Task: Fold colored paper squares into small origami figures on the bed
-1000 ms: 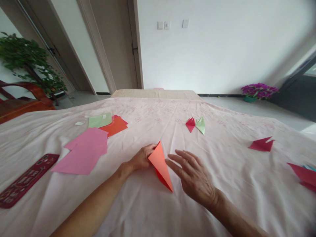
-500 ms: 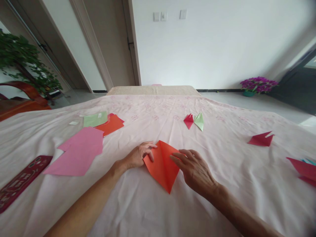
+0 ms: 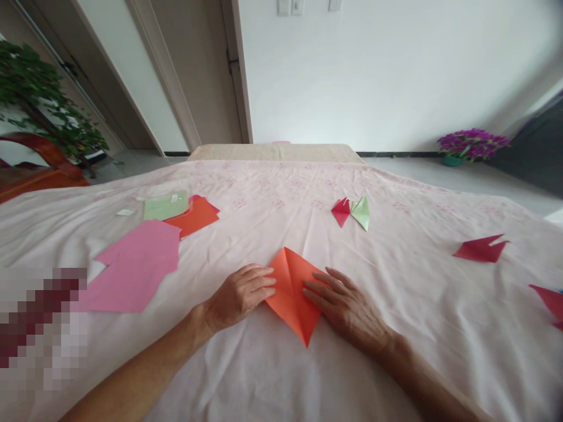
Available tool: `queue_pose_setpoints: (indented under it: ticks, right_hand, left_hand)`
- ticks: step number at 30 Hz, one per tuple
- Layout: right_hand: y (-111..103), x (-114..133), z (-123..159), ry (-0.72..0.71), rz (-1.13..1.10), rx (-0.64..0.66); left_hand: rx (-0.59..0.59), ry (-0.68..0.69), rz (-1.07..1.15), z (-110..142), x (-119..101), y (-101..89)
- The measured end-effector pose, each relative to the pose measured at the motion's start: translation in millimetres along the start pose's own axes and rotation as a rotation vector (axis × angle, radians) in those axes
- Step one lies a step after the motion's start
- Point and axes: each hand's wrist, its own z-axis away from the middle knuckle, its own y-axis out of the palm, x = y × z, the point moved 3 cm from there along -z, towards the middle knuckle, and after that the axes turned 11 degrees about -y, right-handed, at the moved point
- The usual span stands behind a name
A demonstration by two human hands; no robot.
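An orange sheet of paper (image 3: 291, 293) lies on the cloth in front of me, its corners pointing away and toward me and a crease down its middle. On its left corner rest the fingertips of my left hand (image 3: 244, 296), fingers stretched and lying flat. My right hand (image 3: 347, 305) lies over the right corner, its fingers also extended and slightly spread. Both hands are open and touch the paper from above. The paper's left and right corners are hidden under the fingers.
Pink sheets (image 3: 136, 269), orange paper (image 3: 196, 218) and a green packet (image 3: 165, 206) lie to the left. Folded red (image 3: 341, 212) and green (image 3: 361, 214) papers sit beyond my hands. A folded red piece (image 3: 481, 249) is at the right. A pale cloth (image 3: 264, 381) covers the table.
The orange paper was folded and held up by my left hand; it has been opened out flat on the cloth. My right hand has come down onto it, and the view has tilted downward.
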Motion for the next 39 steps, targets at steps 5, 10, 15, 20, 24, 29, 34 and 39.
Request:
queue_pose_setpoints:
  ticks: [5, 10, 15, 20, 24, 29, 34, 39]
  right_hand:
    - [-4, -8, 2, 0.206, -0.227, 0.002]
    - [-5, -18, -10, 0.435, -0.33, 0.042]
    - [2, -27, -20, 0.574, -0.251, 0.087]
    - [13, -34, -25, 0.622, -0.177, 0.128]
    - [19, -37, -27, 0.635, -0.162, 0.135]
    - [19, -39, -24, 0.635, -0.191, 0.092]
    - [16, -34, -17, 0.605, -0.185, 0.024]
    - [18, -30, -19, 0.617, -0.186, 0.082]
  left_hand:
    - [0.002, -0.183, 0.131, 3, 7, 5.4]
    - [0.049, -0.476, 0.202, -1, 7, 5.4]
    - [0.066, -0.639, 0.131, -5, 3, 6.5]
    - [0.064, -0.691, 0.127, -4, 1, 5.8]
    - [0.059, -0.707, 0.14, 1, 0, 5.1]
    - [0.024, -0.684, 0.228, 7, 6, 1.7]
    - [-0.119, -0.528, 0.055, 4, 16, -4.5]
    - [0.001, -0.52, 0.083, -1, 19, 0.1]
